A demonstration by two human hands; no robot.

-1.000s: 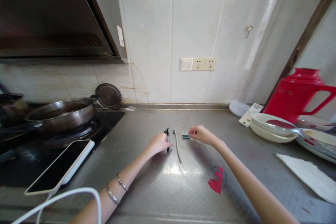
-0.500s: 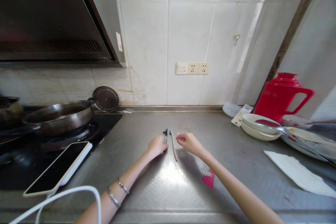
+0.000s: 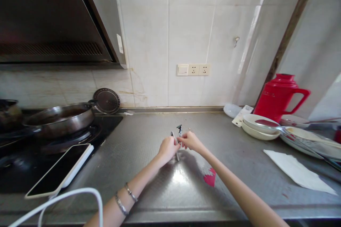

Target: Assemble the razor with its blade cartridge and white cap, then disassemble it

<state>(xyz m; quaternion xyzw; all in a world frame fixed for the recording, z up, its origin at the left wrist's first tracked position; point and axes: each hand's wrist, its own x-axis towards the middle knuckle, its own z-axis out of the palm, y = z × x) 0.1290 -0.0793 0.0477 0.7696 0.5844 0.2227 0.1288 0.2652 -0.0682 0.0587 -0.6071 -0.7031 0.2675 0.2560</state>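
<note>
A small razor (image 3: 179, 130) with a dark T-shaped head and a slim handle is held up between my hands, over the middle of the steel counter (image 3: 149, 127). My left hand (image 3: 168, 149) pinches the lower handle. From the other side, the closed fingertips of my right hand (image 3: 191, 140) grip the same handle, so part of it is hidden. Beneath my left hand lies a thin grey stick (image 3: 177, 156) with a darker far end; my fingers cover its middle, and I cannot tell whether they touch it.
At left, a phone (image 3: 60, 170) with a white cable (image 3: 66, 192) lies by the stove, which carries a steel pan (image 3: 64, 122). Stacked bowls (image 3: 259, 134), a red thermos (image 3: 277, 97), plates and a white napkin (image 3: 295, 170) stand at right. A pink patch (image 3: 210, 178) marks the counter.
My left hand has carried the razor rightward, across the grey stick. My right hand, earlier apart from it, now has its fingertips on the razor's handle. The view has shifted slightly.
</note>
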